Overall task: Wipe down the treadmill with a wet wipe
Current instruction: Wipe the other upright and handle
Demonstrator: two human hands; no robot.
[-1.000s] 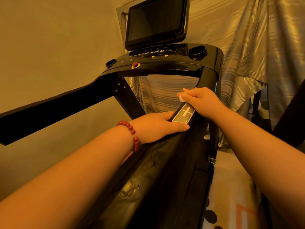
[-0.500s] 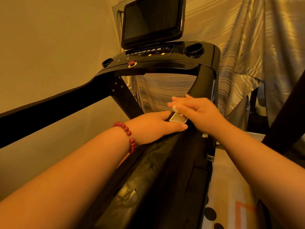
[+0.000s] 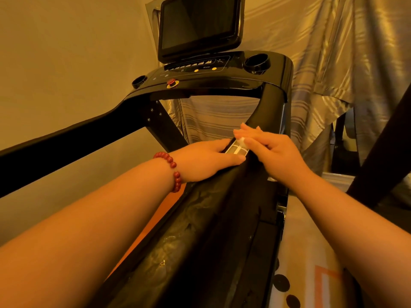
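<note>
Your two bare arms and one bracelet

Your left wrist wears a bracelet (image 3: 173,172) of round, glossy red beads strung in a single row, sitting snug just behind your left hand (image 3: 206,160). Your right hand (image 3: 277,154) is bare, and both forearms run uncovered down to the lower edge of the view.

The treadmill (image 3: 255,85) carries everything on its right handrail (image 3: 200,230), a black bar, dull and smeared along the top on your side of the grip. A silver sensor plate (image 3: 236,150) sits in the rail between your hands. Your left hand (image 3: 206,160) wraps the rail just beside it, thumb on top. Your right hand (image 3: 274,152) presses the wet wipe (image 3: 241,139) onto the plate's far end.
</note>
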